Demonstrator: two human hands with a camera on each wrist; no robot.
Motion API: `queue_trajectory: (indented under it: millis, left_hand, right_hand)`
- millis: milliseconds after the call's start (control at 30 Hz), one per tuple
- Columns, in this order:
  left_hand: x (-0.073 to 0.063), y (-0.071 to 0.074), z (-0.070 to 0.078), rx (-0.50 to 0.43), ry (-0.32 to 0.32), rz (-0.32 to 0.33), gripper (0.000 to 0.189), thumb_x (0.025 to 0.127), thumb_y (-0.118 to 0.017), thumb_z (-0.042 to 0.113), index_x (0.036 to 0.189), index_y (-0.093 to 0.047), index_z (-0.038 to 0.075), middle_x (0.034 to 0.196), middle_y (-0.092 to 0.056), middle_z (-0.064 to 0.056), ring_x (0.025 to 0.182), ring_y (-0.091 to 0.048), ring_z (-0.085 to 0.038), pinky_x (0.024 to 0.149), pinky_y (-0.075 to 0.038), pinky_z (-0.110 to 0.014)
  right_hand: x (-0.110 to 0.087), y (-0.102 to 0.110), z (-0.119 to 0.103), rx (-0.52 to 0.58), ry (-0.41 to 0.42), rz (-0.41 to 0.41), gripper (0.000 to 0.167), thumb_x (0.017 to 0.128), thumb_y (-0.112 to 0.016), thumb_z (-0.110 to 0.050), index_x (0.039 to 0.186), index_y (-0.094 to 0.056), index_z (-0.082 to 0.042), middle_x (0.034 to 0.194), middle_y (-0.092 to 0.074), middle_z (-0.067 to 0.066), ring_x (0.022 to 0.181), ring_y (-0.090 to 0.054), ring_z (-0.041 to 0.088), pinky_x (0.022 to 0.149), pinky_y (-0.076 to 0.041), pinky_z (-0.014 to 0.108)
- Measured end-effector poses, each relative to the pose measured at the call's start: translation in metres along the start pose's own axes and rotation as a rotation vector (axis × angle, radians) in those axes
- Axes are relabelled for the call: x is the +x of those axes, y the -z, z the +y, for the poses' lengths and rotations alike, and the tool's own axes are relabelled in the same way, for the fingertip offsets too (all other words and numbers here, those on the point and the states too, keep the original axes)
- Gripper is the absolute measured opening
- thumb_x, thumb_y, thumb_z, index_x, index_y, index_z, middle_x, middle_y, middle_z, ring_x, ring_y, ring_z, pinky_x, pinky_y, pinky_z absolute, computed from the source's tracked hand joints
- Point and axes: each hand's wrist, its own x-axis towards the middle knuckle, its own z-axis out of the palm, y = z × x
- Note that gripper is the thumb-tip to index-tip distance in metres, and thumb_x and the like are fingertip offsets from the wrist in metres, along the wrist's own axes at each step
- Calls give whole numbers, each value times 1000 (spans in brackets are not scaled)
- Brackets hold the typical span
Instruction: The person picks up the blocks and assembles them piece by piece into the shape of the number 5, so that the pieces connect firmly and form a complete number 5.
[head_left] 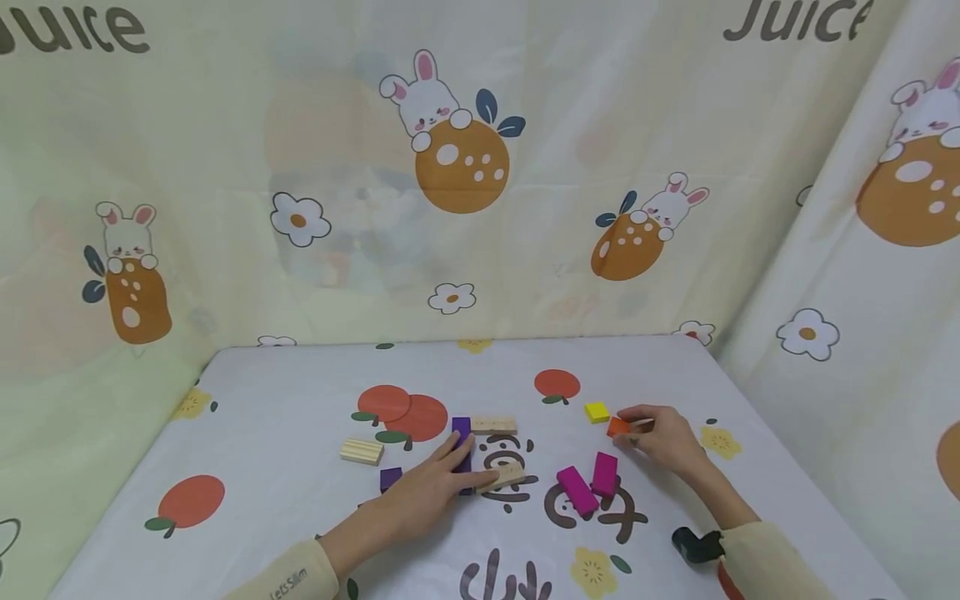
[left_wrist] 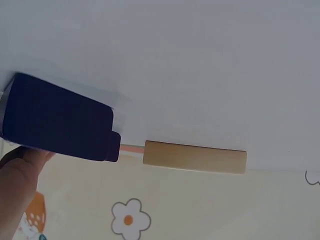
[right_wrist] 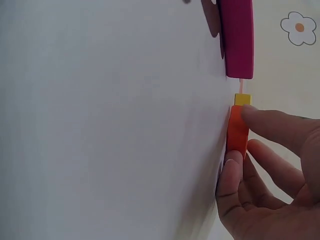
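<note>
My left hand [head_left: 423, 500] reaches over a small group of wooden blocks, its extended fingers resting on a long purple block [head_left: 462, 454]. Its thumb lies along a plain wood block [head_left: 504, 476], while a second plain wood block [head_left: 493, 426] meets the purple block's far end. In the left wrist view, a dark purple block [left_wrist: 57, 120] partly covers the fingers. My right hand [head_left: 660, 437] pinches a small orange block [right_wrist: 238, 127] between thumb and fingers. Right beside this orange block sits a yellow block [head_left: 597, 412].
Two magenta blocks [head_left: 591, 486] lie right of centre, nearer me. Left of my left hand are another plain wood block [head_left: 362, 452] and a small purple block [head_left: 391, 478]. A patterned curtain [head_left: 337, 275] hangs behind the table. A dark object [head_left: 697, 546] sits by the right sleeve.
</note>
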Motion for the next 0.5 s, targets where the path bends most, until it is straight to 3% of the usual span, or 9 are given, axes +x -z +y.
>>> queue_trajectory:
  millis: [500]
  left_hand:
    - [1,0,0,24,-9,3,59,106,-53,2,152,-58,39,172,-36,-18,162,-26,-46,118,-46,-57]
  right_hand:
    - [0,1,3,-36,-9,10,41,92,-80,-7,130,-71,3,124,-70,27,97,-63,29,71,-54,28]
